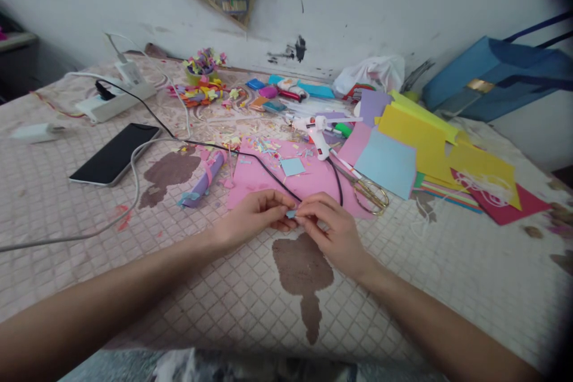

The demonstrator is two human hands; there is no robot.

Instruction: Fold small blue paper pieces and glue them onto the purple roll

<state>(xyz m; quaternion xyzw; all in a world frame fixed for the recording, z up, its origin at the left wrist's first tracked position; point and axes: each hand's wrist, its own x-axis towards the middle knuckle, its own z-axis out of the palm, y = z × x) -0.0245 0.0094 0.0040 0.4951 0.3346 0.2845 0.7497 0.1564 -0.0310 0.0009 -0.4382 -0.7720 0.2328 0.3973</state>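
Observation:
My left hand point(268, 210) and my right hand point(329, 227) meet over the near edge of a pink sheet point(255, 182). Between their fingertips is a small light blue piece of paper or foam point(290, 213), pinched from both sides. Its exact shape is partly covered by my fingers. A light blue square point(293, 166) lies on the pink sheet just beyond my hands, with small colored scraps point(264, 144) behind it. The white glue gun point(319, 137) rests to the right of the square, and gold-handled scissors point(371, 191) lie to the right of my right hand.
A black cord point(224, 148) crosses the table to the pink sheet. A phone point(115, 154), a power strip point(117, 98) and a purple roll point(203, 182) are at left. Colored sheets point(412, 137) and a blue bag point(496, 80) stand at right. A flower pot point(199, 76) is at the back.

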